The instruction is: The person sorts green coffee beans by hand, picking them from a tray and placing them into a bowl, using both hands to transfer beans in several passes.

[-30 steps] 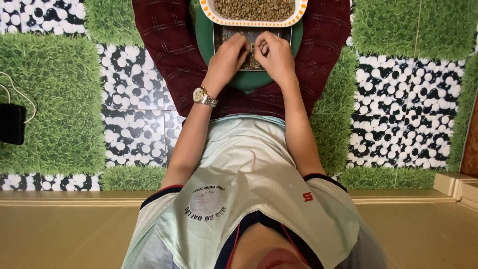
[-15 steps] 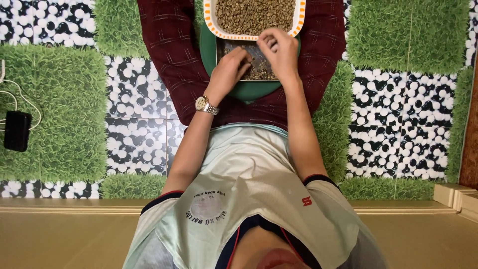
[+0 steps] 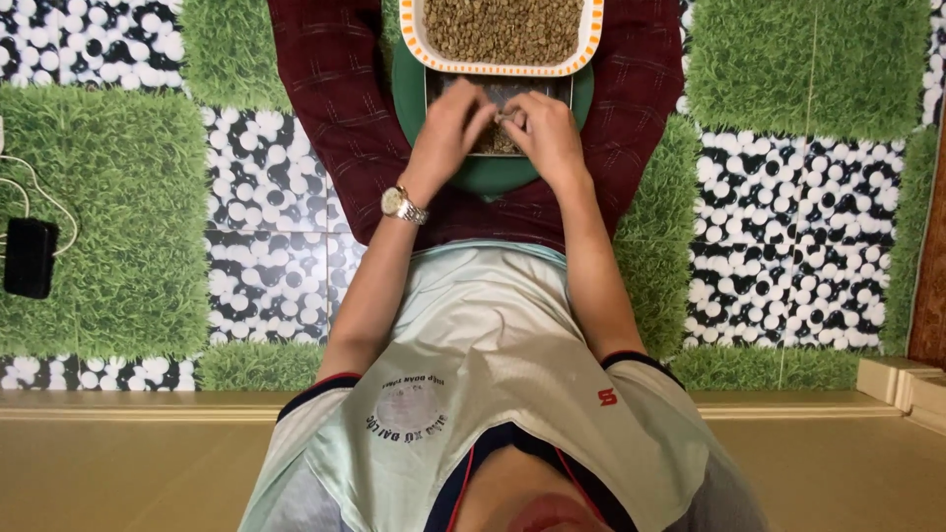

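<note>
Two hands: left hand (image 3: pixel 448 123) and right hand (image 3: pixel 540 128) meet over small dark tray (image 3: pixel 498 94), fingertips pinching among beans (image 3: pixel 496 143).
Tray: on green plate (image 3: pixel 493 175), on lap.
Supply: full orange-rimmed tray (image 3: pixel 503 44) just beyond.
Tip: pick lightly, one bean each.

Bean tray (image 3: pixel 591 30) beyond hands (image 3: pixel 498 128); phone (image 3: pixel 28 258) far left.

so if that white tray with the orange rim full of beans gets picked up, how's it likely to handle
The white tray is heaped with small loose beans, so it probably feels heavy for its size. Tilting it would likely send beans rolling over the low rim. It sits partly on the green plate, so a push might rock it.
</note>
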